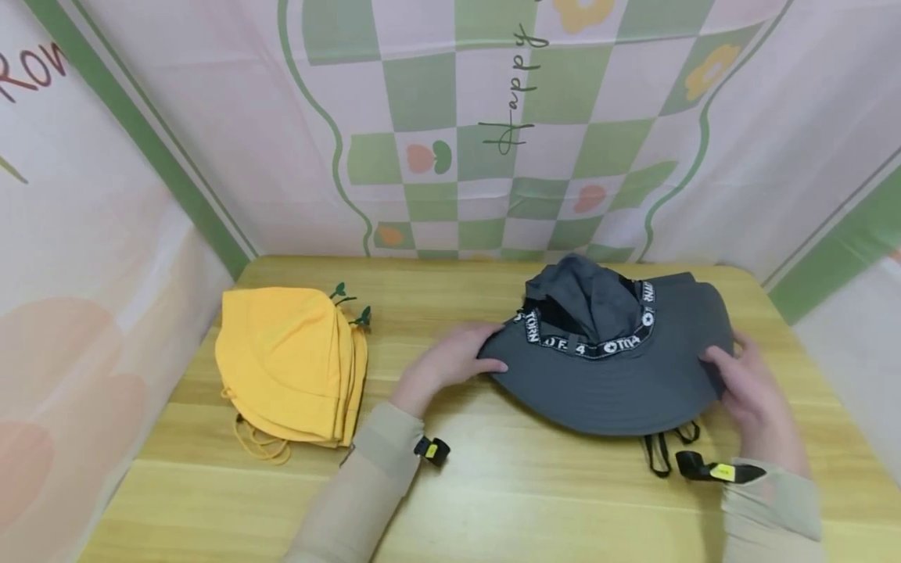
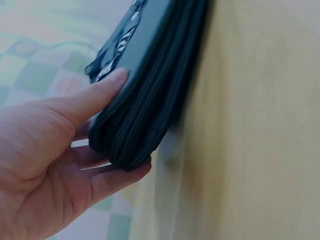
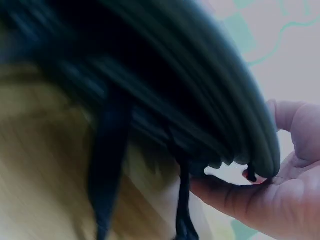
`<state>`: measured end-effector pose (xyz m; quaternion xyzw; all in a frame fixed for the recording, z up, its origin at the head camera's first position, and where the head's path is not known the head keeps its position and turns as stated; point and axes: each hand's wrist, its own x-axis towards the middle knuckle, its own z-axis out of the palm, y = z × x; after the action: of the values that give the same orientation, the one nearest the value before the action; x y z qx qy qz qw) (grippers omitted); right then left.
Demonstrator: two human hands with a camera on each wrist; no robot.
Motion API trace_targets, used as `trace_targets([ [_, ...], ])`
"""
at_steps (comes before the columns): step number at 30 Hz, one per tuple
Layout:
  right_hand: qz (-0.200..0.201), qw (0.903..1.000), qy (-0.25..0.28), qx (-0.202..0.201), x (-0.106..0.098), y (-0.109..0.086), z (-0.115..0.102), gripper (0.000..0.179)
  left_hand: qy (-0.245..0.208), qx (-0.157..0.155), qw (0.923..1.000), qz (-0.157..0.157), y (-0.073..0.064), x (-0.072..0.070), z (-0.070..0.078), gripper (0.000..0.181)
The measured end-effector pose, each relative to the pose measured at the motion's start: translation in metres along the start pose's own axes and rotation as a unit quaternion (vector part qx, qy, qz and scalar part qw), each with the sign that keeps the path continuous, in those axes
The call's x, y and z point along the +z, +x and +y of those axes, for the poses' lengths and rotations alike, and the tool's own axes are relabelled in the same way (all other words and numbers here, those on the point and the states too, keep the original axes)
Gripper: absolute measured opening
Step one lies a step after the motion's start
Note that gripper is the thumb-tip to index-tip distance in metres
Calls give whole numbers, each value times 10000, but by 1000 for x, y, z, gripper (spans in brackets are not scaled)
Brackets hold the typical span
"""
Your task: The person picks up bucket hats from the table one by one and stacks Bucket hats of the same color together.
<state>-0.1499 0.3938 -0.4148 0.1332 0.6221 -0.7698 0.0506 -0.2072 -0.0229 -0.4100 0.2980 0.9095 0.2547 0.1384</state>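
A stack of dark grey sun hats [image 1: 598,399] is on the right half of the table, the top one showing its inside and a black sweatband with white lettering. Several brim layers [image 2: 142,110] lie pressed together in the left wrist view. My left hand [image 1: 454,360] pinches the stack's left edge, thumb on top and fingers beneath. At the opposite edge my right hand [image 1: 756,391] grips the brims, thumb above and fingers below. Dark straps [image 3: 107,165] hang under the stack in the right wrist view. The hats' undersides are mostly hidden in the head view.
On the left of the wooden table [image 1: 493,500] lies a pile of yellow hats [image 1: 281,352] with green sprout decorations [image 1: 362,317] and a yellow cord [image 1: 260,446]. A printed checkered cloth [image 1: 486,180] hangs behind the table, with more cloth at both sides.
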Motion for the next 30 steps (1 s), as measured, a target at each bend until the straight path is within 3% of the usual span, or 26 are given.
trace_targets([
  [5, 554, 9950, -833, -42, -6, -7, -3, 97, 109, -15, 9999, 59, 6, 13, 18, 71],
  [7, 634, 9857, -1557, -87, -10, -8, -3, 90, 152, -128, 9998, 24, 7, 17, 24, 71],
  [9, 712, 9664, -2465, -148, -12, -8, -4, 81, 171, -217, 9996, 3, 9, 20, 30, 71],
  [11, 813, 9390, -3333, -228, -14, -9, -5, 75, 197, -282, 9994, 7, 11, 23, 35, 71],
  [12, 893, 9261, -3660, -188, -14, -10, -6, 75, 224, -290, 9993, 17, 12, 24, 37, 71],
  [14, 1043, 9123, -3956, -204, -13, -11, -7, 75, 251, -285, 9993, 45, 15, 26, 41, 71],
  [23, 1377, 9041, -4044, -3, -21, -15, -13, 83, 355, -240, 9990, 145, 27, 34, 53, 72],
  [28, 1430, 9017, -4080, 84, -21, -18, -15, 87, 238, -265, 9992, 173, 29, 36, 54, 71],
  [30, 1418, 8962, -4203, 49, -20, -19, -15, 87, 196, -293, 9993, 147, 29, 38, 53, 71],
])
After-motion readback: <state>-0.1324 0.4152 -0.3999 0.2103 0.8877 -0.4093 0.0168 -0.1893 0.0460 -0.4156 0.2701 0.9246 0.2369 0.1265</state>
